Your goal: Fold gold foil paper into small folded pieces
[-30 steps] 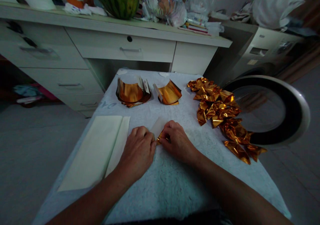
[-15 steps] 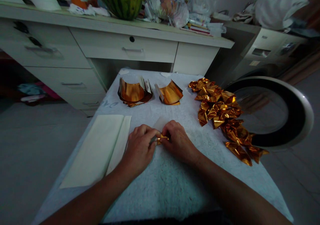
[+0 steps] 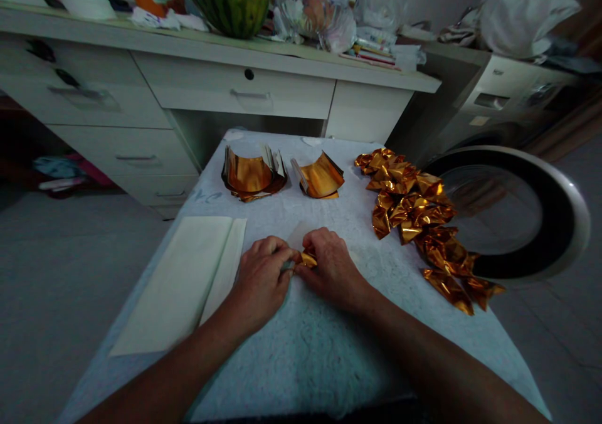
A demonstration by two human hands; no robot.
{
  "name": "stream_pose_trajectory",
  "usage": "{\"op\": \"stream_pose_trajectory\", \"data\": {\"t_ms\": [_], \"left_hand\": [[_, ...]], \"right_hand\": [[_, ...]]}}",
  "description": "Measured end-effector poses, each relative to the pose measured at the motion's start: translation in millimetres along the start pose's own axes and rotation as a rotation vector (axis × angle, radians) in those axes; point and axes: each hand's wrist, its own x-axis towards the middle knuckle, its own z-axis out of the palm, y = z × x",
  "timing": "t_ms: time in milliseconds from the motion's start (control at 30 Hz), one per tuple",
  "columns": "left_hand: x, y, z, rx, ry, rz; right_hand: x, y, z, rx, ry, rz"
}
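Between my two hands is a small piece of gold foil paper (image 3: 308,259), mostly hidden by my fingers. My left hand (image 3: 266,273) is closed on its left end, fingertips pinched together. On the other side my right hand (image 3: 332,267) is closed, thumb and fingers gripping the foil. A pale translucent sheet (image 3: 301,231) shows just behind the fingers. Two stacks of curved gold foil sheets, a left stack (image 3: 249,173) and a right stack (image 3: 321,178), lie beyond my hands. Folded gold foil pieces (image 3: 409,204) are heaped to the right.
Off-white paper sheets (image 3: 179,273) lie left on the cloth-covered table (image 3: 301,361). Behind it stands a white drawer cabinet (image 3: 282,91) bearing a watermelon (image 3: 230,0) and clutter. An open washing machine door (image 3: 508,211) juts in near the table's right edge.
My right fingers have shifted slightly left and turned around the foil, so its shape shows differently. My left hand stays almost in place.
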Motion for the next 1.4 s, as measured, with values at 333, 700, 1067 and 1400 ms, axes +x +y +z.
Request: {"op": "stream_pose_trajectory", "data": {"t_ms": [333, 700, 1067, 1400], "left_hand": [[0.1, 1.8, -1.7, -0.007, -0.007, -0.001], [1.1, 4.2, -4.4, -0.010, -0.034, -0.030], [-0.8, 4.2, -4.4, 0.000, 0.009, 0.017], [2.5, 7.0, 2.1, 0.050, 0.081, 0.058]], "right_hand": [[2.1, 0.6, -11.2, 0.106, -0.091, -0.013], [1.6, 3.8, -19.3, 0.151, -0.170, -0.037], [-0.1, 18.5, -22.5, 0.543, -0.090, -0.033], [12.2, 30.8, -9.1, -0.139, 0.190, 0.172]]}}
